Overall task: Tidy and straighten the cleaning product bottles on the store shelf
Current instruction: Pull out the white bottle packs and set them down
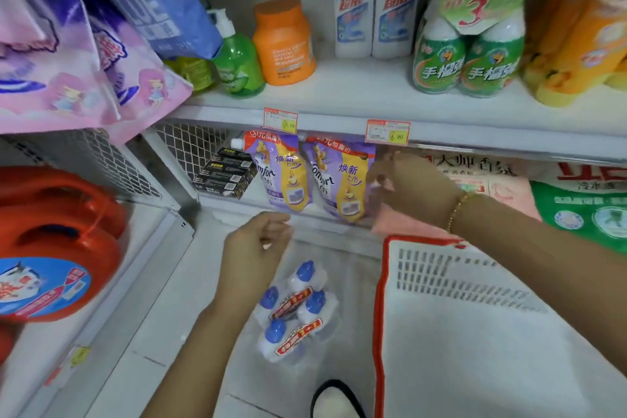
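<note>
Reaching R hand (pixel 410 187) to 2nd purple pouch (pixel 339 176) edge, prob. to square it; grip unclear. Holding L hand (pixel 254 244) loose, empty.

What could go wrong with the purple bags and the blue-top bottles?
The right hand is at the edge of the right purple pouch, which stands near the front of the shelf. A push could topple it onto the left purple pouch or off the shelf. The blue-capped bottles lie bundled down low, close to a shoe, so a step might kick them.
</note>
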Motion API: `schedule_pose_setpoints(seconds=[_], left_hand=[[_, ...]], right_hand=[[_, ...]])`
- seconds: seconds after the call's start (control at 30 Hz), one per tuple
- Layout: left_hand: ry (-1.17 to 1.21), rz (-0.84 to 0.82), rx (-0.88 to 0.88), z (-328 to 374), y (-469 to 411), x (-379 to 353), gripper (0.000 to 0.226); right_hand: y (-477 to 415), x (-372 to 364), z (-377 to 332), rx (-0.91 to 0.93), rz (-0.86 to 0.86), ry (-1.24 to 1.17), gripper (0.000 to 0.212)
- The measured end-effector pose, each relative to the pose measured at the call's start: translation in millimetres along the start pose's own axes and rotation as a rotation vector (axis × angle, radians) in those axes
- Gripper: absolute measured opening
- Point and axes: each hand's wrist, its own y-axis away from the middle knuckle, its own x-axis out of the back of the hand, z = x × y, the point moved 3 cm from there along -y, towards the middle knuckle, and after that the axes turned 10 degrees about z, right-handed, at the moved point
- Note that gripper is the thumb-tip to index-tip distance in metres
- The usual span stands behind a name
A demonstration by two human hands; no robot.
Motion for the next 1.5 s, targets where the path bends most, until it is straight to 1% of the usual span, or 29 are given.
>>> schedule_pose_setpoints(seconds=[0.1,0.17,0.2,0.23,0.3,0.33,0.37,0.4,0.47,0.57,0.6,0.67,0.7,0.77,0.83,0.87,0.9,1.0,1.03,1.1,1.17,1.23,1.33,1.5], left_hand=[[0.040,0.023,-0.143,60,-61,-23,0.015],[0.054,0.061,-0.208,91,-101,-46,0.017],[0.079,0.074,-0.219,102,-121,-59,0.018],[0.113,0.086,-0.215,112,-140,-71,0.020],[0.184,0.104,-0.198,127,-177,-95,0.024],[0.218,0.112,-0.177,133,-195,-107,0.027],[0.261,0.120,-0.139,137,-212,-118,0.032],[0.305,0.117,-0.091,141,-227,-128,0.039],[0.359,0.090,0.020,142,-256,-146,0.051],[0.447,0.060,0.177,141,-298,-168,0.066],[0.451,0.047,0.203,141,-308,-173,0.070],[0.409,0.006,0.188,141,-331,-184,0.076],[0.410,-0.015,0.164,147,-339,-186,0.072],[0.458,-0.048,0.114,159,-352,-188,0.052],[0.482,-0.082,0.104,164,-361,-187,0.039],[0.493,-0.092,0.101,162,-362,-186,0.036],[0.493,-0.094,0.087,158,-365,-185,0.038],[0.429,-0.083,0.108,145,-363,-181,0.068],[0.395,-0.074,0.107,148,-360,-178,0.071],[0.315,-0.057,0.083,162,-346,-170,0.062],[0.297,-0.066,0.027,169,-328,-166,0.050],[0.268,-0.007,-0.033,166,-308,-157,0.046],[0.249,0.111,-0.072,146,-284,-134,0.052],[0.199,0.215,-0.134,119,-239,-95,0.057]], right_hand=[[-30,67,52,-0.061,0.318,0.094,0.024],[-39,90,81,-0.046,0.474,0.129,0.027],[-43,92,96,-0.029,0.480,0.154,0.028],[-47,87,109,-0.004,0.430,0.177,0.030],[-51,66,131,0.016,0.262,0.188,0.037],[-53,56,138,0.018,0.250,0.183,0.041],[-56,50,144,0.021,0.299,0.187,0.046],[-59,46,147,0.030,0.391,0.195,0.049],[-61,42,147,0.031,0.504,0.215,0.051],[-61,37,148,0.040,0.563,0.215,0.050],[-61,36,149,0.042,0.576,0.219,0.050],[-61,34,151,0.064,0.618,0.246,0.049],[-61,33,151,0.082,0.636,0.259,0.049],[-61,30,152,0.127,0.676,0.281,0.047],[-62,29,154,0.149,0.700,0.280,0.047],[-62,28,155,0.158,0.717,0.274,0.048],[-62,28,156,0.165,0.735,0.268,0.049],[-61,27,157,0.170,0.766,0.274,0.048],[-61,26,157,0.166,0.771,0.279,0.048],[-61,26,158,0.165,0.781,0.276,0.047],[-61,27,157,0.166,0.780,0.268,0.047],[-61,28,155,0.162,0.766,0.271,0.048],[-61,27,156,0.147,0.741,0.241,0.048],[-63,33,154,0.123,0.698,0.214,0.045]])
